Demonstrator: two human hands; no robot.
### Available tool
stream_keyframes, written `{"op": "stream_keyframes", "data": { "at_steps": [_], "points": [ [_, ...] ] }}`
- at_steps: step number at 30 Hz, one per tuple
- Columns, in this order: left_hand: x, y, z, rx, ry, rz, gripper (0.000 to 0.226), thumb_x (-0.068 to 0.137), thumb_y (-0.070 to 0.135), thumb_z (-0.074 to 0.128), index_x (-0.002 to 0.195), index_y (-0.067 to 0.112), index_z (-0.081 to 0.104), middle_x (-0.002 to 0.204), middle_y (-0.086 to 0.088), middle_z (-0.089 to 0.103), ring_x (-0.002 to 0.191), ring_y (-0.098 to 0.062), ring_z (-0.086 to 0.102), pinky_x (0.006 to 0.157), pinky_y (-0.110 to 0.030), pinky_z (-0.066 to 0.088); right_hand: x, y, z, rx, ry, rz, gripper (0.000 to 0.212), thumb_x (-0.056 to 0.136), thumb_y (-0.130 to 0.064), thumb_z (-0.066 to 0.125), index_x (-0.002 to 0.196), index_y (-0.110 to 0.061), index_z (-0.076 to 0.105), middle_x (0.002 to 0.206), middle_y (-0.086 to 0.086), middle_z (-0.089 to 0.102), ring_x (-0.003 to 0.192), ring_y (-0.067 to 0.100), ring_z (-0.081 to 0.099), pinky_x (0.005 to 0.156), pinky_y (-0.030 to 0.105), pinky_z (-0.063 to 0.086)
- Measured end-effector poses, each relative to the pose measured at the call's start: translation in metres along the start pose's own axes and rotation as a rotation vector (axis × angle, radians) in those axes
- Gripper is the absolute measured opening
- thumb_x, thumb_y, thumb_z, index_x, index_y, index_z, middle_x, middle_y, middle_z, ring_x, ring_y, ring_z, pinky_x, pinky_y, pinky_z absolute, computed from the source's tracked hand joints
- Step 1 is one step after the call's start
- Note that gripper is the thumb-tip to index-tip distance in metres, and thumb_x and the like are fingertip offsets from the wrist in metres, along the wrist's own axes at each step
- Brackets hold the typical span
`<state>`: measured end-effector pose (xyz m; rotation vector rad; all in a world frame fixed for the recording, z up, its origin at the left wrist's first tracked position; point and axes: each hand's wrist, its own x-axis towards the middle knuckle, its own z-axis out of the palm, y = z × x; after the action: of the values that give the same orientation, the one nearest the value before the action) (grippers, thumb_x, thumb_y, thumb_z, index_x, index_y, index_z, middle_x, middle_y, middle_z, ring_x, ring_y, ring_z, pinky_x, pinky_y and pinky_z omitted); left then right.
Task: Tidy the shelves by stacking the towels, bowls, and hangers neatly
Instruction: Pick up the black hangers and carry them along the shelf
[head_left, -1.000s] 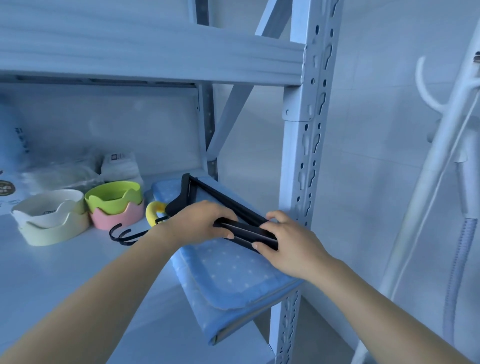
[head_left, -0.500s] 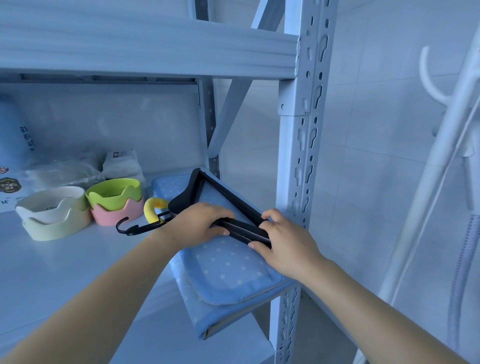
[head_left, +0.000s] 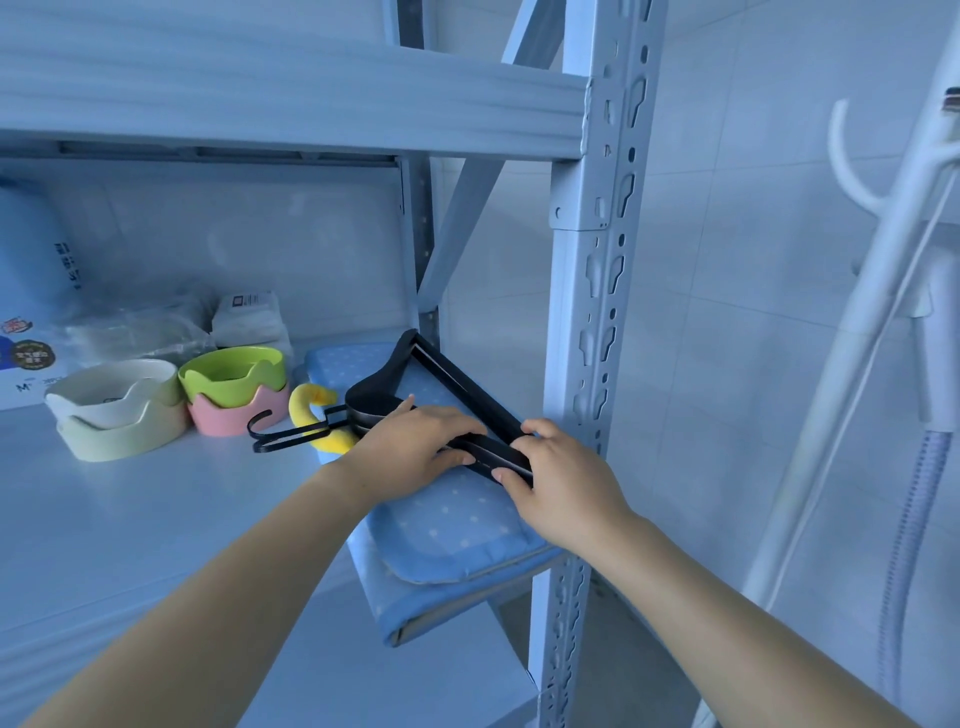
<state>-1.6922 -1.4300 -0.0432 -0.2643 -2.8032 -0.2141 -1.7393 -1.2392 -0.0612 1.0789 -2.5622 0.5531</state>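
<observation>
A stack of black hangers lies on folded blue dotted towels at the right end of the shelf, hooks pointing left. My left hand presses on the hangers near their necks. My right hand grips their near right end. A yellow hanger hook pokes out beside the black hooks. To the left, a green bowl sits in a pink bowl, and a white bowl sits in a pale green bowl.
The shelf's grey slotted post stands right beside my right hand. An upper shelf hangs overhead. Packaged goods and a box line the back wall. A white coat stand with a hose rises at the right.
The hangers have settled lower and flatter onto the towels, and both hands have shifted slightly with them. The view has moved a little.
</observation>
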Motion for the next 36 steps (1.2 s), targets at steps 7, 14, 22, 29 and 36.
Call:
{"op": "stream_keyframes", "data": {
  "at_steps": [7, 14, 22, 29, 36],
  "points": [
    [-0.016, 0.013, 0.008, 0.071, 0.145, -0.061, 0.044, 0.093, 0.036, 0.051, 0.135, 0.031, 0.041, 0.135, 0.011, 0.045, 0.123, -0.01, 0.043, 0.106, -0.031, 0.024, -0.005, 0.006, -0.008, 0.078, 0.032, -0.067, 0.045, 0.085, -0.051, 0.054, 0.12, -0.022, 0.054, 0.122, -0.011, 0.048, 0.103, 0.013, 0.054, 0.077, 0.029, 0.048],
    [-0.05, 0.032, -0.001, -0.068, 0.309, -0.245, 0.046, 0.088, 0.035, 0.06, 0.131, 0.029, 0.048, 0.13, 0.01, 0.047, 0.118, -0.01, 0.047, 0.095, -0.028, 0.043, -0.007, -0.009, -0.016, 0.132, 0.149, -0.226, 0.035, 0.087, -0.041, 0.055, 0.116, -0.022, 0.059, 0.119, -0.01, 0.054, 0.111, 0.015, 0.049, 0.086, 0.028, 0.042],
    [-0.117, 0.052, -0.014, -0.141, 0.444, -0.523, 0.024, 0.089, 0.036, 0.057, 0.113, 0.034, 0.057, 0.112, 0.017, 0.056, 0.1, -0.003, 0.054, 0.08, -0.024, 0.046, -0.011, -0.053, -0.005, 0.317, 0.092, -0.388, 0.026, 0.088, -0.034, 0.055, 0.111, -0.023, 0.061, 0.116, -0.013, 0.055, 0.109, 0.011, 0.05, 0.08, 0.03, 0.048],
    [-0.182, 0.06, -0.027, -0.117, 0.461, -0.692, 0.019, 0.089, 0.037, 0.055, 0.108, 0.034, 0.059, 0.102, 0.021, 0.058, 0.095, 0.001, 0.056, 0.07, -0.009, 0.04, -0.024, -0.102, 0.013, 0.425, -0.019, -0.485, 0.026, 0.089, -0.036, 0.055, 0.112, -0.025, 0.061, 0.118, -0.012, 0.057, 0.111, 0.011, 0.05, 0.083, 0.031, 0.047],
    [-0.264, 0.06, -0.049, -0.099, 0.548, -0.815, 0.017, 0.09, 0.037, 0.052, 0.105, 0.036, 0.061, 0.099, 0.023, 0.062, 0.093, 0.01, 0.055, 0.074, 0.0, 0.036, -0.046, -0.171, 0.031, 0.603, -0.132, -0.645, 0.023, 0.087, -0.034, 0.06, 0.108, -0.025, 0.064, 0.106, -0.014, 0.06, 0.099, 0.005, 0.053, 0.079, 0.02, 0.042]
  ]
}}
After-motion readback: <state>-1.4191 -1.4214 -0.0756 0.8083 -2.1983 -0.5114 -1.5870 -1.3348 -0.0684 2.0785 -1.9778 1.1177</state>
